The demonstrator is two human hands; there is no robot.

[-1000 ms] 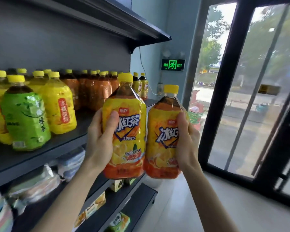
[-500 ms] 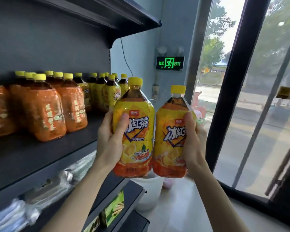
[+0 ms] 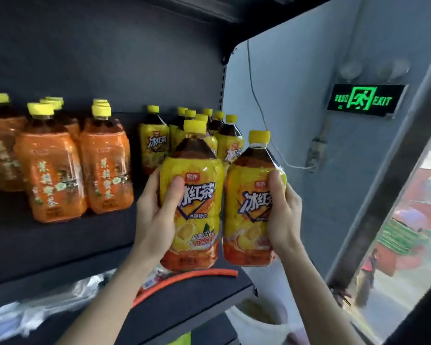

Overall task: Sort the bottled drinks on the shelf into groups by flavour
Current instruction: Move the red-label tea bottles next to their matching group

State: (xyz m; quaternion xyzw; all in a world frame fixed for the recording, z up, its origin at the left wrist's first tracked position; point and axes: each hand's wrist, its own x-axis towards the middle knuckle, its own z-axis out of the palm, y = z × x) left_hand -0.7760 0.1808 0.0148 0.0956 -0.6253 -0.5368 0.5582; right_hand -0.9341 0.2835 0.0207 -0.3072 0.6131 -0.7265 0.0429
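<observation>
My left hand grips a yellow-labelled iced tea bottle with a yellow cap. My right hand grips a second bottle of the same kind. Both bottles are upright, side by side, at the right end of the dark shelf, just in front of its edge. Behind them stands a group of several matching yellow-labelled bottles. To the left stand several orange-labelled bottles with yellow caps.
The lower shelf carries an orange strip and plastic-wrapped goods. A grey wall with a green exit sign and a cable is at the right. A window frame slants beside it. A white bucket sits below.
The view has swung left and closer to the shelf. Both hands have carried their bottles up toward the shelf's right end, in front of the yellow-labelled group.
</observation>
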